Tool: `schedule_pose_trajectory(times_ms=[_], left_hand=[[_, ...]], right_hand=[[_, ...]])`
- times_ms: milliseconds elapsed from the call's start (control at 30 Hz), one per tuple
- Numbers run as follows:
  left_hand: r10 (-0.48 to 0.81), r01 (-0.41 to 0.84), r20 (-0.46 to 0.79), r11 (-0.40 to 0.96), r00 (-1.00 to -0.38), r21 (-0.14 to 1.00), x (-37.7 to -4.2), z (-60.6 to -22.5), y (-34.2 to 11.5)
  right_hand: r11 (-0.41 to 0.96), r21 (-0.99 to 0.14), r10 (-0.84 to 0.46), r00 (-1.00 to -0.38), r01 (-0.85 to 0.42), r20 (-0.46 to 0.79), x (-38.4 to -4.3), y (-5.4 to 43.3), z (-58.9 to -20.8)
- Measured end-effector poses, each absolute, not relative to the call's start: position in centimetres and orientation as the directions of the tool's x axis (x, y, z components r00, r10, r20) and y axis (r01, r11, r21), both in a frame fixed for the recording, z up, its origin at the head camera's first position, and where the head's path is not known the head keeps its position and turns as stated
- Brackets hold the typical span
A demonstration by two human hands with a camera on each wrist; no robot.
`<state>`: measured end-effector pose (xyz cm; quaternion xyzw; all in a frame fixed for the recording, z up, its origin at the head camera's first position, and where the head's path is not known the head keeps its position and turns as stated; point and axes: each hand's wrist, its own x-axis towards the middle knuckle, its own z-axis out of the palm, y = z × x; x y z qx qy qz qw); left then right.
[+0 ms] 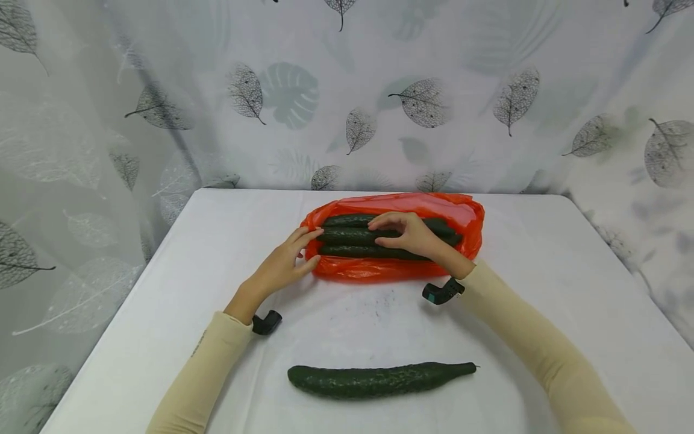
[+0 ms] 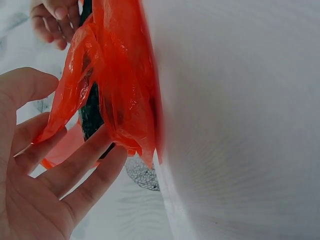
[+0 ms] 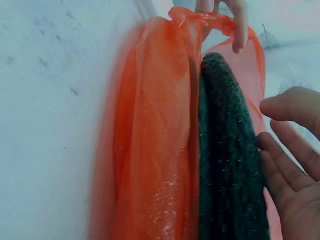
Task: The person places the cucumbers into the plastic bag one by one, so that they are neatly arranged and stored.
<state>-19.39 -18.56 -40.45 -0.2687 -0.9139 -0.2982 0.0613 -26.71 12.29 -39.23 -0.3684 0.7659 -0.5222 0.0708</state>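
Note:
Three dark green cucumbers (image 1: 355, 235) lie side by side in a red plastic bag (image 1: 363, 274) whose mouth faces up. At the bag's left end is my left hand (image 1: 282, 265), fingers spread; in the left wrist view its fingertips rest against the thin red plastic, thumb apart from them. My right hand (image 1: 412, 234) hovers over the cucumbers, its fingers loosely bent with a gap between thumb and fingers. The right wrist view shows its fingertips (image 3: 265, 140) right at the side of a bumpy cucumber (image 3: 227, 150). Parts of the cucumbers are hidden beneath this hand.
One more cucumber (image 1: 379, 381) lies crosswise on the white table (image 1: 141, 361), near the front. Behind the table hangs a pale curtain (image 1: 379, 54) printed with leaves. Each wrist carries a small black camera (image 1: 443, 291).

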Motion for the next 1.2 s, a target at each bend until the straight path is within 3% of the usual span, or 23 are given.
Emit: schedule_pose_trajectory(times_ms=[367,633,1200], left_hand=[[0.464,0.536,0.273,0.667,-0.842,0.517,-19.4,-40.6,-18.3],[0.472,0.552,0.291,0.659,-0.832,0.511,-19.5,-40.6,-18.4],[0.466,0.54,0.278,0.67,-0.84,0.508,-19.5,-40.7,-18.6]], right_hand=[[0.206,-0.837,-0.718,-0.659,-0.507,0.223,-24.7,13.0,-38.3],[0.139,-0.82,-0.84,-0.505,-0.555,0.2,-22.3,12.8,-37.6],[0.111,-0.818,-0.965,-0.259,-0.565,0.047,-17.3,12.1,-38.1]])
